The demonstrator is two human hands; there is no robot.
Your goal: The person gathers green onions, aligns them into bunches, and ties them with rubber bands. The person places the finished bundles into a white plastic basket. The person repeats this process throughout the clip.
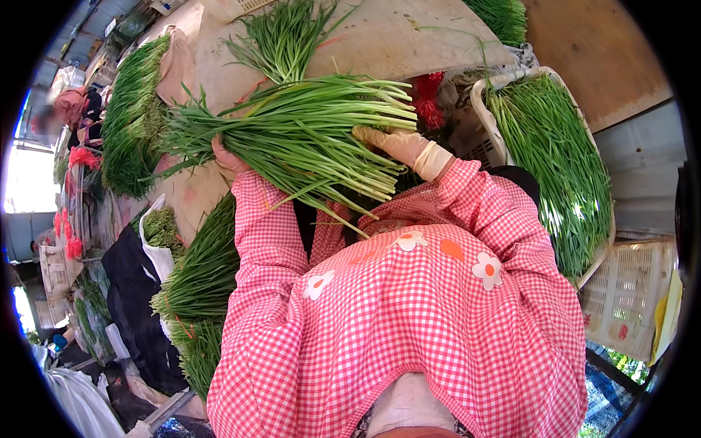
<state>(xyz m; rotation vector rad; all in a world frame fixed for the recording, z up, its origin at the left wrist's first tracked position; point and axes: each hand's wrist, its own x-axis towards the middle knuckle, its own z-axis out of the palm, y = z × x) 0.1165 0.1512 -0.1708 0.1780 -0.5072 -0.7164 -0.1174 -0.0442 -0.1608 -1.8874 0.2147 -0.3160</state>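
Observation:
A large loose bunch of garlic chives (307,131) lies across both my hands, over the near edge of the work table. Its pale cut ends point right and its green leaf tips fan out to the left. My left hand (231,158) is bare as far as it shows and supports the leafy end from below; most of its fingers are hidden under the leaves. My right hand (401,146), in a tan glove, grips the stem end from the near side, thumb on top. A few stems hang loose toward my apron. A smaller chive bunch (281,44) rests on the table beyond.
A white crate (476,95) packed with chives stands at the right, with another pale crate (631,292) below it. Red netting (429,102) hangs past the table (409,44). More chive piles (135,117) and bundles (197,277) lie left. Another person (77,109) is at far left.

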